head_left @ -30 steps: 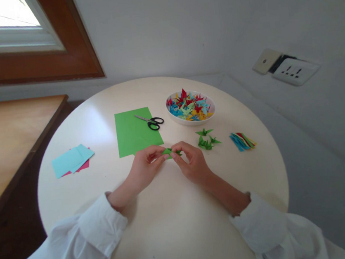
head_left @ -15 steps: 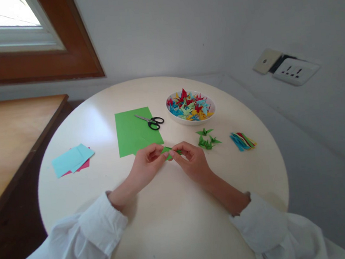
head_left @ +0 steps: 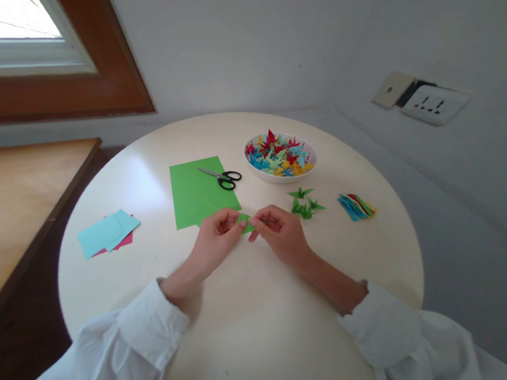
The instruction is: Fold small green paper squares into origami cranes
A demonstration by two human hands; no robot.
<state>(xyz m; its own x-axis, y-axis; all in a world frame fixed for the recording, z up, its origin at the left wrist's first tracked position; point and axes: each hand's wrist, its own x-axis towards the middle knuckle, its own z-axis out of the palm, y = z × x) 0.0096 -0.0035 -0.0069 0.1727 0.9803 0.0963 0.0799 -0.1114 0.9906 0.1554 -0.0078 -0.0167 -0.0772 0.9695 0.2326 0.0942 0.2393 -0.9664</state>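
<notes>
Between my two hands, just above the near edge of a green sheet (head_left: 194, 190), is a small folded piece of green paper (head_left: 246, 220). My left hand (head_left: 217, 238) pinches its left side between thumb and fingers. On the other side, my right hand (head_left: 281, 231) has thumb and index finger closed on the paper's right part, with a lower finger reaching beneath. The fingers partly cover the paper, so its full shape is hidden. Black-handled scissors (head_left: 223, 177) lie on the green sheet. Right of my right hand sit several green paper cranes (head_left: 304, 207).
A white bowl (head_left: 280, 179) full of colourful paper cranes stands at the back. Folded paper strips (head_left: 356, 207) lie at the right, light blue and pink sheets (head_left: 105, 234) at the left. A wooden desk (head_left: 18, 180) adjoins the round white table (head_left: 252, 336).
My right hand's fingers have shifted slightly on the green paper, and a lower finger now shows extended beneath it. More of the paper's face shows between the hands.
</notes>
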